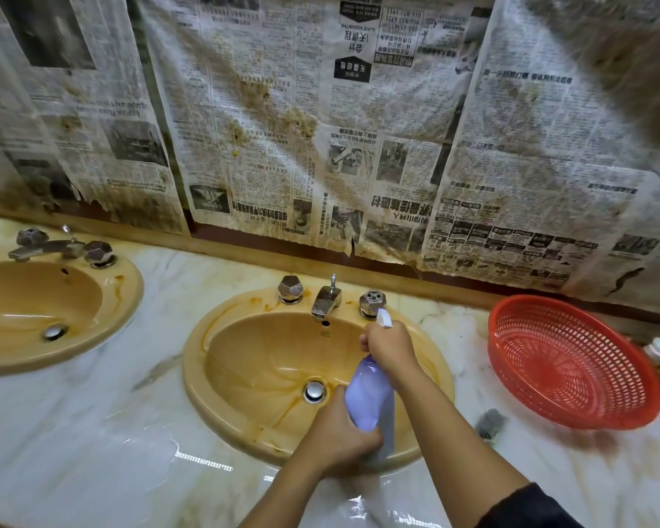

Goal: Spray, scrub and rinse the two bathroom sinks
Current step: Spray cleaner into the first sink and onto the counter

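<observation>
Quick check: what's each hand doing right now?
Left hand: grips the base of the purple spray bottle.
Right hand: grips the bottle's neck at the trigger.

Head view — close, angled down over the near sink (pixel 222 375), facing the wall.

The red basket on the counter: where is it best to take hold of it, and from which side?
Take the red basket by its near rim, coming from the front. It rests tilted with the open side toward the sink, so that edge is free; the mesh wall offers no firm grip.
</observation>
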`<state>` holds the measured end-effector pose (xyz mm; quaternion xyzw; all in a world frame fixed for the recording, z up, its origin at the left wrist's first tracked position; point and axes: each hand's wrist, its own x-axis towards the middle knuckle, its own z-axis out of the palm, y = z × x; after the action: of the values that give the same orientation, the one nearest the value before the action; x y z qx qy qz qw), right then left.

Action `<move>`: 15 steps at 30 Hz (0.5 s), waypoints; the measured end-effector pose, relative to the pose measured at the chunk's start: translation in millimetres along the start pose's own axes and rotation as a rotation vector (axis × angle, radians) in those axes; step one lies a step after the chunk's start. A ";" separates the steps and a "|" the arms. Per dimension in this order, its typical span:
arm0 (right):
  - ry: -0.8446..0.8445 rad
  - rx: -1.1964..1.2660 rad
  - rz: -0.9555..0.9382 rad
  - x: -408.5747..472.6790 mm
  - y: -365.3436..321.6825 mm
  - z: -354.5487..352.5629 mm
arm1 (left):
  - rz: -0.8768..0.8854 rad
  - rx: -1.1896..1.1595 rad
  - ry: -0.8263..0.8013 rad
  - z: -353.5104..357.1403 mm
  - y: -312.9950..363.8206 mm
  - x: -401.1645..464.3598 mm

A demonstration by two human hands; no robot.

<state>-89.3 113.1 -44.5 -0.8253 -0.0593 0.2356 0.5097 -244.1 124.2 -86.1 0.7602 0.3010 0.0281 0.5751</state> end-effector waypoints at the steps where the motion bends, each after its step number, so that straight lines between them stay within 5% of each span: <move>1: 0.011 -0.002 0.010 2.2 -0.7 -1.0 | 0.000 0.005 -0.002 0.0 1.3 3.2; 15: -0.238 -0.015 0.060 7.8 16.3 27.5 | -0.057 0.044 0.059 -7.4 -8.4 -10.0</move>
<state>-97.2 130.4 -71.5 -0.7966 -0.0963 0.3467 0.4858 -258.8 126.9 -88.1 0.7625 0.3399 0.0277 0.5498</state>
